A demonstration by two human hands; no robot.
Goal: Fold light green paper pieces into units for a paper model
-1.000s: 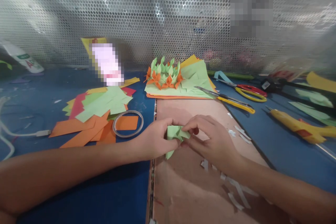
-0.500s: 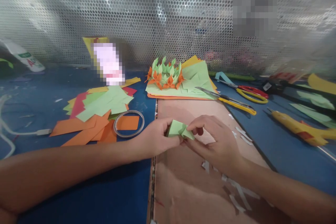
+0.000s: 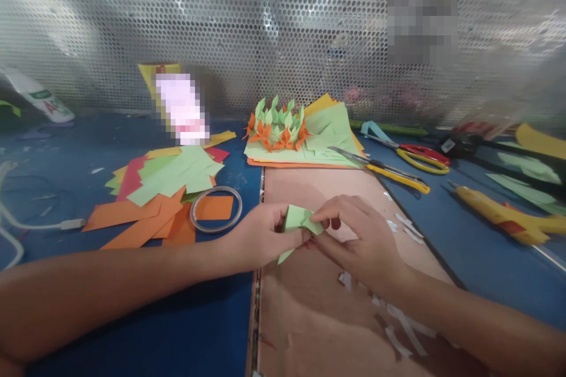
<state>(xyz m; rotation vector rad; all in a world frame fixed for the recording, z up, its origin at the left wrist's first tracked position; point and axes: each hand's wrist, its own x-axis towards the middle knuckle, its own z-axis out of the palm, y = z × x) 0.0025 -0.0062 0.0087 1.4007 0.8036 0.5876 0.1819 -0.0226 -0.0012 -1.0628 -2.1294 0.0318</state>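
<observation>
Over the brown board (image 3: 305, 330), the folded light-green paper (image 3: 293, 217) is pinched by thumb and fingers of the left hand (image 3: 264, 237), its flap gripped by the right hand (image 3: 365, 237); edges are best aligned before creasing.

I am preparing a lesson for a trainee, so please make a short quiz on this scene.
1. True or false: the left hand and the right hand both hold the folded green paper.
2. What colour is the paper seen through the tape ring? A) red B) orange C) blue
3. Fill in: the circle of green and orange folded pieces stands on stacked ____.

Key: 1. True. 2. B. 3. Paper sheets.
</observation>
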